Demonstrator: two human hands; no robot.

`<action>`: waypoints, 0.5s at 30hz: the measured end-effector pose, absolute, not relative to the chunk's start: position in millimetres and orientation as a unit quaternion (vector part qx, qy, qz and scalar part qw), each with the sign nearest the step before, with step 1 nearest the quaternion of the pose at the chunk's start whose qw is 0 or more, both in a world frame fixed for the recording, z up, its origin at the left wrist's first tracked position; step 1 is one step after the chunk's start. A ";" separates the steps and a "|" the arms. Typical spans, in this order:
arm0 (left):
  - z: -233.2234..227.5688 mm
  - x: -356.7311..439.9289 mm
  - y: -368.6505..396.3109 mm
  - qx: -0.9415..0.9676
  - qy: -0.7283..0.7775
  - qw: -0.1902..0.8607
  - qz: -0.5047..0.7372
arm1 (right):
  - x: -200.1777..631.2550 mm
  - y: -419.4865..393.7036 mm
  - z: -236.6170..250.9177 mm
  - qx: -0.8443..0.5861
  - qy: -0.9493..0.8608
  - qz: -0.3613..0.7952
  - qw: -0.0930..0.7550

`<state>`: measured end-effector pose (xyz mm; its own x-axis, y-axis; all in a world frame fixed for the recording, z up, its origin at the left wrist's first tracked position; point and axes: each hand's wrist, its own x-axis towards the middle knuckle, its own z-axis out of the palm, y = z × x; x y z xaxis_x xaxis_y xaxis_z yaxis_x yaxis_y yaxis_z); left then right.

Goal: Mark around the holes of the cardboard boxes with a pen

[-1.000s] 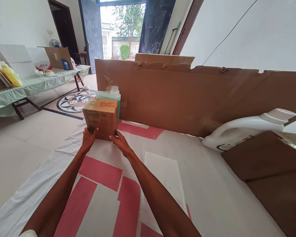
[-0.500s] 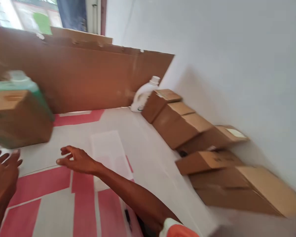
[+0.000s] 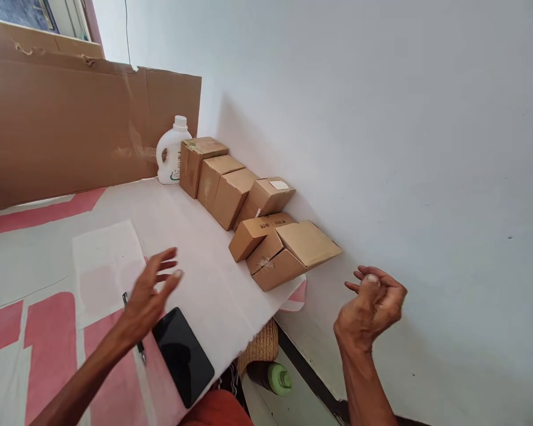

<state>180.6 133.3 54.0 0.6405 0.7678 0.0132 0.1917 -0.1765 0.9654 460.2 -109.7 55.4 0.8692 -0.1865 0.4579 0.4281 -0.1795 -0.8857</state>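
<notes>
My left hand (image 3: 148,296) is held above the table, its fingers apart and nothing in them. Below it a dark pen (image 3: 141,350) lies partly hidden by the wrist, beside a black tablet-like device (image 3: 184,358) lying flat near the table edge. Off to the right, my right hand (image 3: 371,305) is raised in front of the white wall, past the table edge. Its fingers are loosely bent and I see nothing in them. The closest thing to it is a brown carton (image 3: 311,245) at the end of the row of boxes.
Several cartons (image 3: 228,189) line the wall side of the table (image 3: 195,254). A white jug (image 3: 171,155) stands in the corner against a tall cardboard sheet (image 3: 71,124). A translucent sheet (image 3: 102,242) lies on the pink-and-white cover. Below the edge are a green-capped bottle (image 3: 279,378) and a woven item (image 3: 262,346).
The view has swung right, leaving the green container and its nearby box out of sight. Both hands have shifted right, the right one beyond the table. The black device and floor bottle now show.
</notes>
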 end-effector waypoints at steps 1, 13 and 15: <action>50.5 202.3 119.9 0.733 0.296 0.560 0.246 | 475.4 -117.8 44.8 -0.734 -0.064 -0.213 0.642; 14.0 373.7 25.2 0.745 0.220 0.623 0.086 | 502.9 -115.2 -39.2 -0.720 -0.025 0.043 0.692; 13.8 364.9 16.9 0.737 0.213 0.636 0.086 | 493.0 -129.1 -38.6 -0.717 -0.035 0.046 0.695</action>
